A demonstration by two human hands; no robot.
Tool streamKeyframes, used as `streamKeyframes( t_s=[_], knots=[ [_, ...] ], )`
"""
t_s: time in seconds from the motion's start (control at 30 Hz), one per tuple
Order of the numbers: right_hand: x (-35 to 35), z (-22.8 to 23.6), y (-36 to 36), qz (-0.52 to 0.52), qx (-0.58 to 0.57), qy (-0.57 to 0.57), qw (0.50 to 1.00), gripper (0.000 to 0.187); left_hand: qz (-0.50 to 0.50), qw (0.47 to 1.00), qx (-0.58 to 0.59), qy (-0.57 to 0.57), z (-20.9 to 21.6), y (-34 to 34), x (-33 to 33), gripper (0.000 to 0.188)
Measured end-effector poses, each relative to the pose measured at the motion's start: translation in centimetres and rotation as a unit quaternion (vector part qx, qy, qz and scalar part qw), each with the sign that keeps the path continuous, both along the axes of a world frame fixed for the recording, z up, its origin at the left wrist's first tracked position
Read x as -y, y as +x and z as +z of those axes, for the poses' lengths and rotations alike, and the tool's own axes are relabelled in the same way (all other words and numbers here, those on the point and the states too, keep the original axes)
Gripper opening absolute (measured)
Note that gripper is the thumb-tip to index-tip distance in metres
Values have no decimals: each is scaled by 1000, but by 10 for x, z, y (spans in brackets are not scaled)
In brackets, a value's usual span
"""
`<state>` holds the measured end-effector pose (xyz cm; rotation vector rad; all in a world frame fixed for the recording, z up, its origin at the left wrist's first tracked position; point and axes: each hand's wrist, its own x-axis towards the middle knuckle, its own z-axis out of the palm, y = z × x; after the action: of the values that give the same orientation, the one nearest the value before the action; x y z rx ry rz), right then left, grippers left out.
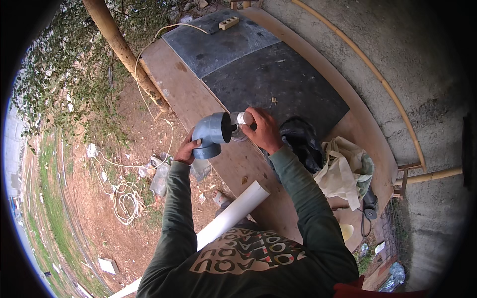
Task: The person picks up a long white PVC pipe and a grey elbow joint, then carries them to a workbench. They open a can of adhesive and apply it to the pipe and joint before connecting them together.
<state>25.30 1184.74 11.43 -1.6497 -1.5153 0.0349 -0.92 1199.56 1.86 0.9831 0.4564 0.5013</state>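
A blue-grey plastic pipe elbow [207, 133] is gripped in my left hand [186, 149], its wide dark mouth turned to the right. Close to that mouth, my right hand [263, 130] pinches a small whitish round piece [242, 118] that looks like a cap. Just below the cap-like piece sits a clear container [239, 134], partly covered by my fingers; I cannot tell whether the two are joined. A white plastic pipe [238, 208] slants up between my forearms, its near end out of sight behind my left arm.
Dark sheets cover part of the wooden table [186, 89], with a power strip [228, 23] at its far end. Right of my right arm lie a black bag [303, 144], a cream cloth bag [343, 164] and a power tool [369, 203]. A bamboo pole [124, 52] and a coiled cable [126, 203] are left.
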Motion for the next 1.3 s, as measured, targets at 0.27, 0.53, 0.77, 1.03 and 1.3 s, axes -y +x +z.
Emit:
streamKeyframes(
  t_s=[0.27, 0.53, 0.77, 1.03, 1.3],
  knots=[
    [10, 2, 2, 33, 57, 11, 998, 51, -3, 1000, 7, 11, 4, -1, 0, 89],
    [16, 10, -1, 90, -196, -72, 974, 41, 11, 999, 14, 42, 11, 2, -2, 99],
    [9, 13, 4, 64, -129, -63, 988, 41, 0, 998, 23, 61, 20, 0, -5, 102],
    [1, 26, 1, 62, 19, 86, 994, 52, -24, 999, 10, 19, 23, -5, -3, 106],
    [8, 38, 6, 72, 68, 22, 995, 48, -32, 992, 21, 118, 48, -2, -4, 112]
  ],
)
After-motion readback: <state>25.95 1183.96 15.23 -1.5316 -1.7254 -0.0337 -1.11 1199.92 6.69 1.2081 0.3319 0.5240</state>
